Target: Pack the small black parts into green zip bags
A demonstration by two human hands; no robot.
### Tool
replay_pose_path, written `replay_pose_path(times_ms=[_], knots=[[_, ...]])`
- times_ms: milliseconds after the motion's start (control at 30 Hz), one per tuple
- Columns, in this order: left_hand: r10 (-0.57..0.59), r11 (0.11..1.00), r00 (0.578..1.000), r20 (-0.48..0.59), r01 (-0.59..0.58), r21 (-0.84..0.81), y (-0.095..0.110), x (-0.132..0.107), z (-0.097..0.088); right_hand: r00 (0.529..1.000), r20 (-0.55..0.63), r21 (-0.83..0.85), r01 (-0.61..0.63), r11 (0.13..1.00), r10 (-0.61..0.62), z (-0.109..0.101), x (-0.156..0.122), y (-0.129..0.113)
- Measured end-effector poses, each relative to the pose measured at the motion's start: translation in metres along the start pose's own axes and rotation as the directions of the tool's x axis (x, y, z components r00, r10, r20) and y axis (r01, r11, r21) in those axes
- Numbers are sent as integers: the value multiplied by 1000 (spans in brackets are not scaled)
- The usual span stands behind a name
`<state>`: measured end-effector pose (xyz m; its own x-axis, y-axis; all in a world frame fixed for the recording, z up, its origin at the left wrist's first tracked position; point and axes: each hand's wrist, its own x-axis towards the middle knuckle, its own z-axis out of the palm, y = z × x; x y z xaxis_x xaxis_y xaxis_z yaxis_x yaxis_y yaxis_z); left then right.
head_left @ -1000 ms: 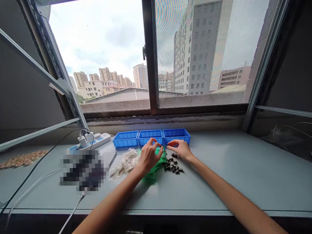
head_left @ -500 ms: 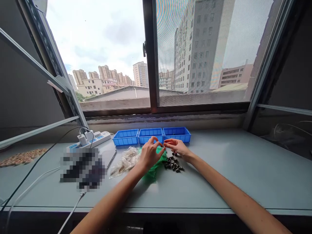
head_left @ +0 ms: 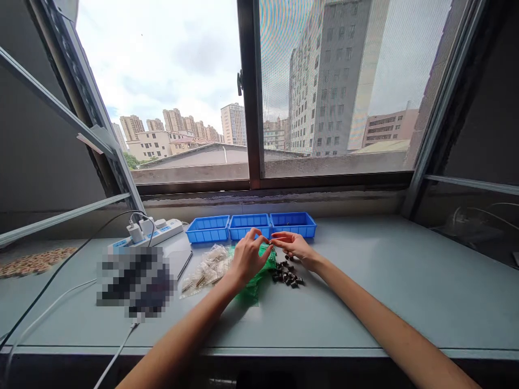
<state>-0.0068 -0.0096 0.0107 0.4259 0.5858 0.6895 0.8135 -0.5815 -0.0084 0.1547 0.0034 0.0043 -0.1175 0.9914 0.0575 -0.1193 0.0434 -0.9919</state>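
Note:
My left hand (head_left: 250, 255) is closed in a pinch above a heap of green plastic bags (head_left: 253, 286). From the right, my right hand (head_left: 298, 248) comes in with its fingertips pinched close to the left ones. Between the fingertips of both hands is something small and dark, too small to name. Below my right hand lies a loose pile of small black and metallic parts (head_left: 288, 276). Left of the green bags is a heap of clear plastic bags (head_left: 213, 265) with small pieces inside.
Three blue bins (head_left: 208, 229) stand in a row behind my hands; the right one holds a few small dark specks. To the left are a white power strip (head_left: 168, 232), a pixelated dark object (head_left: 138, 281), a pen (head_left: 185, 265) and cables. A window rises behind the table (head_left: 365, 281).
The camera view has shifted very slightly. Both hands stay together at the same place, with only small movements at the fingertips.

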Motion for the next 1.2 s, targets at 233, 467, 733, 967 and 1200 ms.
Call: replay_pose_path(times_ms=[233, 467, 733, 967, 1200], knots=[[-8, 1000, 1000, -23, 8, 11, -1, 0, 0, 998, 68, -15, 13, 1000, -12, -1, -1, 1], [-20, 1000, 1000, -12, 20, -3, 1, 1, -2, 991, 132, -29, 41, 999, -37, 1, -4, -4], [-25, 1000, 999, 29, 25, 5, 1, 1, -4, 997, 64, -8, 49, 999, -49, 4, -4, -4], [-27, 1000, 999, 36, 26, 16, -3, 1, -1, 991, -123, 60, 57, 997, -49, -1, 4, -3], [-25, 1000, 999, 47, 24, 15, -4, 1, 0, 950, -289, 82, 145, 986, -115, -7, 11, 4]])
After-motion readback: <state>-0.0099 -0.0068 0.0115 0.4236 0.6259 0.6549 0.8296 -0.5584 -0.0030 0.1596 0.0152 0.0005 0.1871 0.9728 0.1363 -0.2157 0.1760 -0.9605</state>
